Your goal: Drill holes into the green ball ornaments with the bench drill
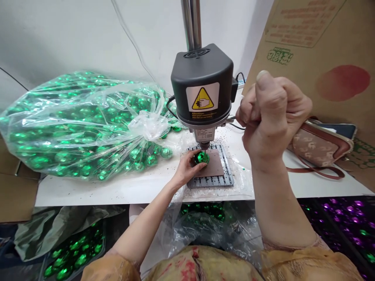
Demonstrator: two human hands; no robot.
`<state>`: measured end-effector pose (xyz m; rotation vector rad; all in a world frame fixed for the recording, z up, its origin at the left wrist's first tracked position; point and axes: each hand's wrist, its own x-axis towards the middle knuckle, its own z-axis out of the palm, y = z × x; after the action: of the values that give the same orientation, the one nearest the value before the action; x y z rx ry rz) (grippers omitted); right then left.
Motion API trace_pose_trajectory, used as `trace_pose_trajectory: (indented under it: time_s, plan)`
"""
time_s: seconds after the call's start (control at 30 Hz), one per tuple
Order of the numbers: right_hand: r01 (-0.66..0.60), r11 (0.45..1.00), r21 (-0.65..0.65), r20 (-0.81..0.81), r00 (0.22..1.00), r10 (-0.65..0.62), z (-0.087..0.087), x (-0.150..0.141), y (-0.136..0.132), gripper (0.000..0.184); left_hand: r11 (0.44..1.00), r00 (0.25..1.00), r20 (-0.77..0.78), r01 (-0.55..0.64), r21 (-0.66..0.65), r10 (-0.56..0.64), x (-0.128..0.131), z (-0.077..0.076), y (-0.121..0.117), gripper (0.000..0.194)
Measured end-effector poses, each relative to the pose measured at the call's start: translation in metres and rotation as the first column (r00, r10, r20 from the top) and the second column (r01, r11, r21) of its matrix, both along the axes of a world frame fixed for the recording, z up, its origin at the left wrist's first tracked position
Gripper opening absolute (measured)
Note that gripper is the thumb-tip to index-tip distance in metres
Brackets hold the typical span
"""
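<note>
A shiny green faceted ball (202, 157) sits under the chuck and thin bit of a black drill press (202, 70). My left hand (186, 168) pinches the ball from its left side, thumb in front and fingers behind. Beneath it is a flat tan pad on the slotted metal base plate (229, 173). To the right of the motor housing, my right hand (274, 113) is curled in a fist around the feed lever (231, 119); only a short length of the lever shows. Whether the bit has entered the ball cannot be made out.
A large clear bag (73, 121) of green balls lies on the white table (117, 191) at the left. On the right a patterned purse (318, 146) leans by a cardboard sheet (307, 50). Below the table edge are crates with green balls (74, 253) and purple balls (348, 218).
</note>
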<state>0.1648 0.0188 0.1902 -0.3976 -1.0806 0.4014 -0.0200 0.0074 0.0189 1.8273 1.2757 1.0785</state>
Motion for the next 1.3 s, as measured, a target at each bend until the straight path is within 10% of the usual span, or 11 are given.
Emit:
trace_pose_trajectory:
  time_s: [1.3]
  plan:
    - [0.134, 0.968, 0.213, 0.083, 0.984, -0.155, -0.057, 0.001, -0.011, 0.055, 0.997, 0.992, 0.107, -0.073, 0.018, 0.071, 0.021, -0.023, -0.01, 0.051]
